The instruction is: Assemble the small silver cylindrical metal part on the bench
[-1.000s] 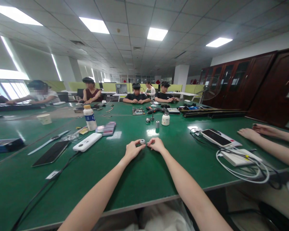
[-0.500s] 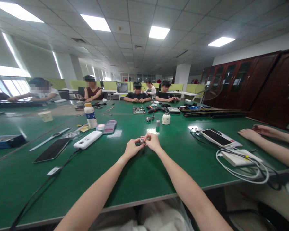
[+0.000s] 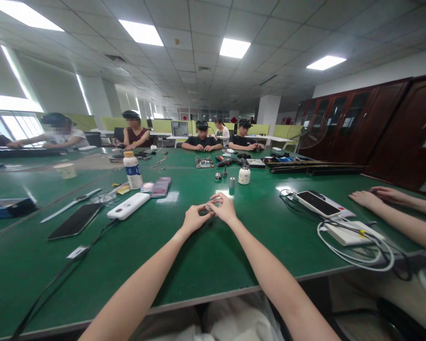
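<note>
My left hand [image 3: 194, 219] and my right hand [image 3: 224, 207] meet just above the green table [image 3: 213, 265]. Between their fingertips is a small shiny metal piece [image 3: 208, 206], mostly covered by the fingers, so its kind does not show. The left thumb and fingers are closed on it from the left. My right fingers curve over it from the right, pinching at its top. Beyond the hands stand a small metal cylinder [image 3: 232, 183] and a white jar [image 3: 244, 175]. Several small metal parts [image 3: 218, 176] lie beside the cylinder.
To the left are a white power bank [image 3: 129, 206] with a black cable, a dark phone [image 3: 75, 221], a watch [image 3: 80, 200] and a bottle [image 3: 132, 171]. On the right lie another phone [image 3: 318, 203], a white box [image 3: 353, 232] with cables and another person's hands [image 3: 367, 198].
My right fingers have shifted slightly and spread a little around the metal piece. My left hand stays nearly in place. The view has moved very slightly.
</note>
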